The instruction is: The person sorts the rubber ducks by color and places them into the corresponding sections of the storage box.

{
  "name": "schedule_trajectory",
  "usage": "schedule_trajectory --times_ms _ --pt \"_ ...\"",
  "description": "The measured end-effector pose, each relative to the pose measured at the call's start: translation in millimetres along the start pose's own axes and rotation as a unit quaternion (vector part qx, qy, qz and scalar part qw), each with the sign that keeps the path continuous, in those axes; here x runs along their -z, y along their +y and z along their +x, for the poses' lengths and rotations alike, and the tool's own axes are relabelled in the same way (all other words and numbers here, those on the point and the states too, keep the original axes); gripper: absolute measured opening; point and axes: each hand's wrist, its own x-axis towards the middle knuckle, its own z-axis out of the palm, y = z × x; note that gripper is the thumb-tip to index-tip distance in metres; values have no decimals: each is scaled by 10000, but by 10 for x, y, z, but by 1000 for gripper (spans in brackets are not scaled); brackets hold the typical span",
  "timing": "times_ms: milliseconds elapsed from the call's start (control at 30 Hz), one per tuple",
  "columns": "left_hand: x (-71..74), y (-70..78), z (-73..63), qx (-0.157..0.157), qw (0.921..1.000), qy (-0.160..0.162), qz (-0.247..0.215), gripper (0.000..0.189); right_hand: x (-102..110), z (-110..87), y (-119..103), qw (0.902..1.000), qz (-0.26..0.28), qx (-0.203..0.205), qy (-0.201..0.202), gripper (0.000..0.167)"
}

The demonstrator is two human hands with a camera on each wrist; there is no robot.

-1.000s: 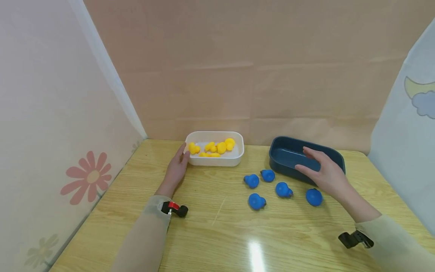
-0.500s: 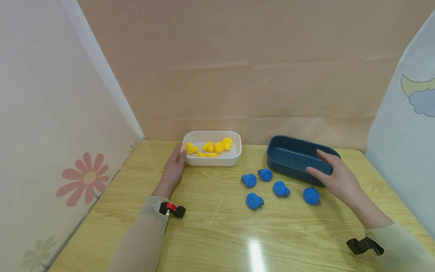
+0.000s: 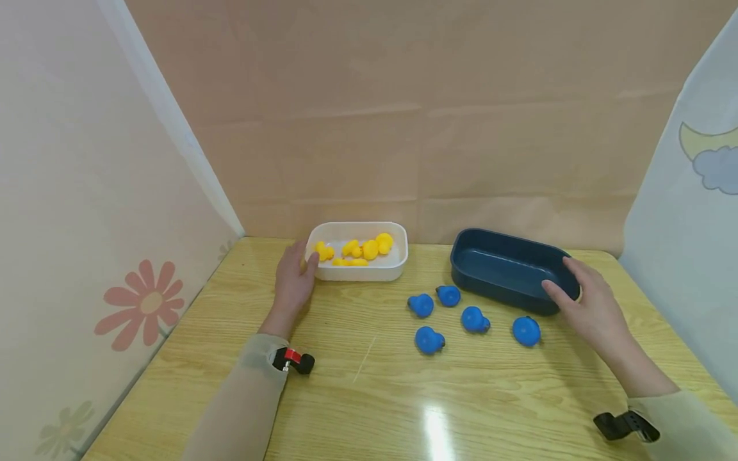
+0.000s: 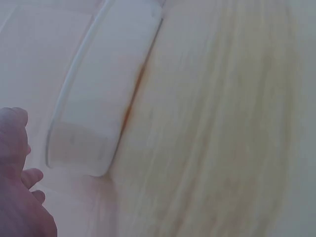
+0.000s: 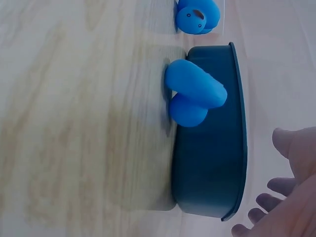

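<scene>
My left hand is open at the left end of a white plastic bin. In the left wrist view a narrow gap shows between its fingers and the bin. Several yellow rubber ducks lie inside the bin. My right hand, thumb and fingers spread, is at the right end of a dark blue bin; whether it touches the rim I cannot tell. Several blue rubber ducks lie in front of that bin, among them one duck nearest my right hand and another nearest me.
The wooden table ends at a brown paper backdrop. A white panel with flowers stands on the left, and one with a moon and cloud on the right. A strap with a small black camera sits on each wrist.
My right hand has moved right, from over the dark blue bin to its right end. My left hand has barely shifted, its fingers spreading slightly leftward. Bins and ducks stay put.
</scene>
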Motion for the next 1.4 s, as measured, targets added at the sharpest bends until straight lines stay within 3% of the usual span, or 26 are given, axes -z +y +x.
schedule_trajectory --times_ms 233,533,867,1167,1400 --pt "24 184 -51 -146 9999 34 57 63 -13 -23 115 9995 200 -220 -73 84" --pt "-76 440 -116 -973 9951 176 75 59 -29 -43 205 9978 460 -434 -221 88" --pt "-263 715 -225 -1314 9911 -206 -39 59 -57 -75 240 9931 1007 -480 -351 89" --pt "-402 932 -342 -1732 9842 -328 -191 57 -41 -96 228 9862 1239 -896 -636 94" --pt "-473 1059 -460 -1758 9816 -676 -303 58 -38 -85 221 9827 1251 -1078 -840 96"
